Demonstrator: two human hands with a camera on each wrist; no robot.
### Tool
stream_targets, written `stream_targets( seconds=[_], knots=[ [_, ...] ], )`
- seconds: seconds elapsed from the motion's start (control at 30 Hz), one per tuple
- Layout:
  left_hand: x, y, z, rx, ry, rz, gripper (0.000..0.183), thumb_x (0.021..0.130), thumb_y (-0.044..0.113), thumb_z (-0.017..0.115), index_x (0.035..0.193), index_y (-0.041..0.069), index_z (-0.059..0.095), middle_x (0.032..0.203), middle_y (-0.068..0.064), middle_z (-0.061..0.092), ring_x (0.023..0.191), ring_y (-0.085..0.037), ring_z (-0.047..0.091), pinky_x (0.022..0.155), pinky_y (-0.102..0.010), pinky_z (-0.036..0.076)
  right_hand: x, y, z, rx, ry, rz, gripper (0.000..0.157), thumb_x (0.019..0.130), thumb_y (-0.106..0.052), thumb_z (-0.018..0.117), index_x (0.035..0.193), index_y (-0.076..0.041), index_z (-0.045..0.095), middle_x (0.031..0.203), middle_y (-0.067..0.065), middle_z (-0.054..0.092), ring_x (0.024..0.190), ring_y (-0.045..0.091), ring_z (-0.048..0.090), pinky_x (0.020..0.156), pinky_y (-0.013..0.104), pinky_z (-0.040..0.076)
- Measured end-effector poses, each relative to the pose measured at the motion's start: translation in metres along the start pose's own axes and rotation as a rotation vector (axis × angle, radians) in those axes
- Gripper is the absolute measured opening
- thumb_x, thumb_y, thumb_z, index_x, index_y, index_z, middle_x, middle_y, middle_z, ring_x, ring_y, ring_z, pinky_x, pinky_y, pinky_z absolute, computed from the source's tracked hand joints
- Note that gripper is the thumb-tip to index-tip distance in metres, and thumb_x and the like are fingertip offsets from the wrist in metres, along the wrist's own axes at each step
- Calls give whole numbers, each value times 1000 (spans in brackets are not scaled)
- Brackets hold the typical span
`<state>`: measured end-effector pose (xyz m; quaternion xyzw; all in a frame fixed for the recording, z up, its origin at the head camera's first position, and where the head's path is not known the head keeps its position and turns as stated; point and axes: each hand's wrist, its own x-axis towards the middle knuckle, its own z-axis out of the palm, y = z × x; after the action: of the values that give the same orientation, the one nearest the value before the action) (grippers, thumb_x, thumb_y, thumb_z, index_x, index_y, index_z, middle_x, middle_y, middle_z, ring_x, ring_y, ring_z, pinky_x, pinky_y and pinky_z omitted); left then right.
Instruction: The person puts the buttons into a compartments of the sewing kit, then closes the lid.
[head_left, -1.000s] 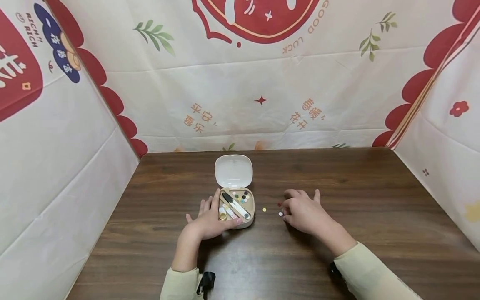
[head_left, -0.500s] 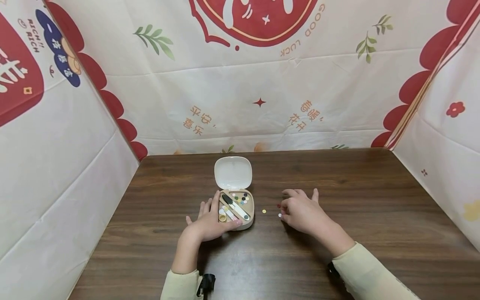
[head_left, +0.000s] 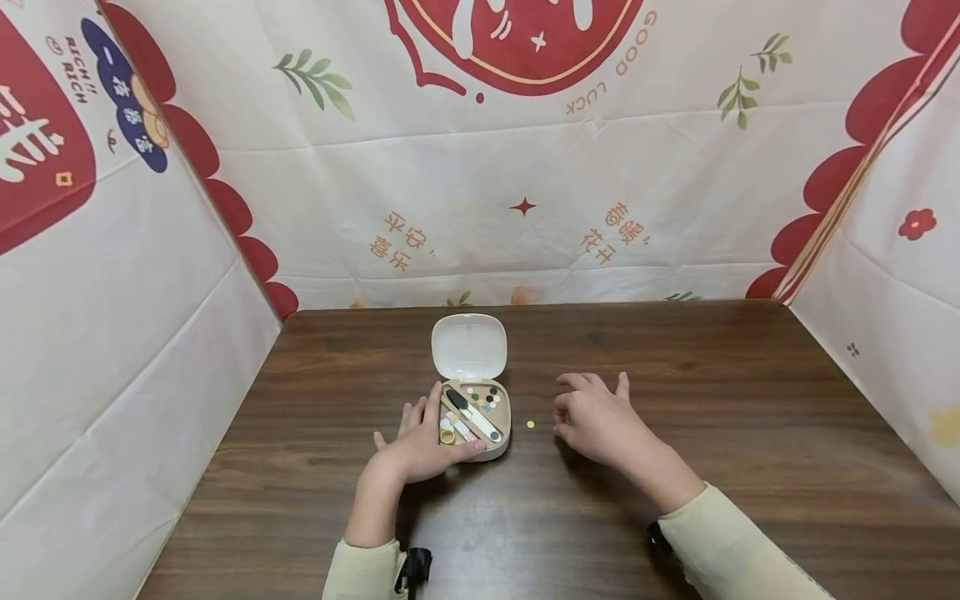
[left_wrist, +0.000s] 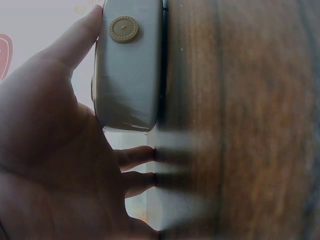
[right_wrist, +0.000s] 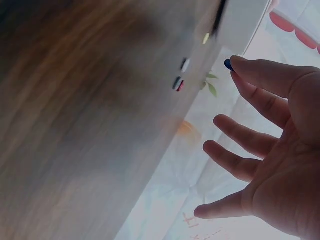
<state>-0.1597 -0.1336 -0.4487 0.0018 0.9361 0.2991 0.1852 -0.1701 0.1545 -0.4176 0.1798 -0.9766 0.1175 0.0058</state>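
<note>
A small beige sewing box stands with its white lid raised. My left hand rests against its left side and front, fingers spread and thumb along the front rim. In the left wrist view, a button-shaped clasp shows on the box wall. Right of the box, my right hand hovers over the table. In the right wrist view, its thumb and index finger pinch a dark blue button, the other fingers spread. A yellow button lies between box and right hand.
In the right wrist view, a white button and a stacked-looking dark, white and red group lie on the table. Inside the box are loose buttons, a black-and-white tool and a gold ring-like piece.
My right hand has shifted slightly left, toward the yellow button. The white and red buttons beside it are now hidden in the head view. My left hand stays on the box.
</note>
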Motion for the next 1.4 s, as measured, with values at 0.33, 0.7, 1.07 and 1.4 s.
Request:
stream_targets(
  seconds=[0.33,0.7,1.07,1.4],
  knots=[
    [-7,7,-6,-2,1,3,126,81,81,73,173,32,1,179,-17,18,168,-39,6,118,-87,-3,8,-16,-4,40,36,-31,30,90,-19,81,69,-29,63,149,12,62,143,43,53,111,93,13],
    [-4,1,-3,0,4,1,127,80,83,71,173,31,2,179,-17,19,168,-40,6,118,-88,-3,27,-50,-16,102,58,-55,17,92,-24,82,78,-28,73,150,8,62,144,39,52,115,90,13],
    [-9,7,-5,10,-6,0,125,84,80,71,173,29,0,178,-18,19,168,-41,7,116,-90,2,41,-73,-9,140,3,-40,19,89,-15,74,76,-28,71,151,7,62,146,39,51,118,88,14],
    [-7,8,-5,-5,-12,9,126,83,81,71,173,30,-1,179,-18,17,168,-40,4,117,-88,-3,43,-68,0,132,12,-20,22,89,-12,71,73,-28,69,149,7,63,144,39,52,117,88,17]
  ],
)
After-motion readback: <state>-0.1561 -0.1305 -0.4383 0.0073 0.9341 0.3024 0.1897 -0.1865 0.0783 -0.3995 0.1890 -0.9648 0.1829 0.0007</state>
